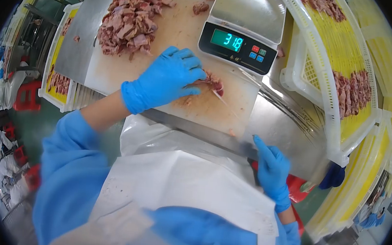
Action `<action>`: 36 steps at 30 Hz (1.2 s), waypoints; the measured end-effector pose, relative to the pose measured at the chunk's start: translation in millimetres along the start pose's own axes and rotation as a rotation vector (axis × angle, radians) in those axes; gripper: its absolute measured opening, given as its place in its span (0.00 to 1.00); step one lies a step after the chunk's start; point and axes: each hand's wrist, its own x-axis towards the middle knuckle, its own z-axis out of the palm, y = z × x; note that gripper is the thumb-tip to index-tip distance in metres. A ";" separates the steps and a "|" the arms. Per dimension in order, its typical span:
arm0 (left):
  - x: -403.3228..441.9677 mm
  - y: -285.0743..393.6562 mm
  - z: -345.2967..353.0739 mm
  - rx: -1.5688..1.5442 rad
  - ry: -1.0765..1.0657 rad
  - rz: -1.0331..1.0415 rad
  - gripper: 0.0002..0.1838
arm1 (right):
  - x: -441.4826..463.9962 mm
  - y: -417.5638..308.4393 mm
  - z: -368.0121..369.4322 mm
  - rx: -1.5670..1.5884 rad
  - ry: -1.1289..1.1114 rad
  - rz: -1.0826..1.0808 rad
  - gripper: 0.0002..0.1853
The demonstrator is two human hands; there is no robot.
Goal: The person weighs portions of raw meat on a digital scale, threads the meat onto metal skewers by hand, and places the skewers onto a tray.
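My left hand (169, 77), in a blue glove, is closed over the cutting board (179, 23), its fingers around small pieces of raw meat (212, 83). From the meat a thin pale skewer (225, 101) slants down toward the board's near right corner. My right hand (272, 169), also gloved in blue, is at the near edge with its fingers mostly curled. The skewer runs in line with the right fingertips and its far end blurs there; the fingers appear closed on it. A digital scale (237, 47) with lit digits stands beyond the left hand.
A heap of cut meat (129, 22) lies at the board's far left. Loose skewers (290, 105) rest on the metal table (278, 143) at the right. White-rimmed yellow trays (361, 50) with rows of meat stand at the right; another tray (66, 60) stands left.
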 end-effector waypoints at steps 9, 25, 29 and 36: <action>-43.8 5.3 7.4 -0.146 0.006 0.052 0.09 | -11.8 -3.4 -5.3 -0.214 -0.158 0.008 0.28; -14.3 0.5 17.0 0.043 -0.009 -0.005 0.08 | 20.0 3.7 7.9 -0.248 -0.055 -0.107 0.34; -13.1 -5.0 14.9 0.011 0.013 0.030 0.08 | 27.6 21.9 14.5 -0.215 -0.104 -0.150 0.33; -12.2 -7.3 15.3 0.017 -0.005 0.122 0.07 | 76.7 5.1 29.4 -0.240 -0.163 -0.281 0.31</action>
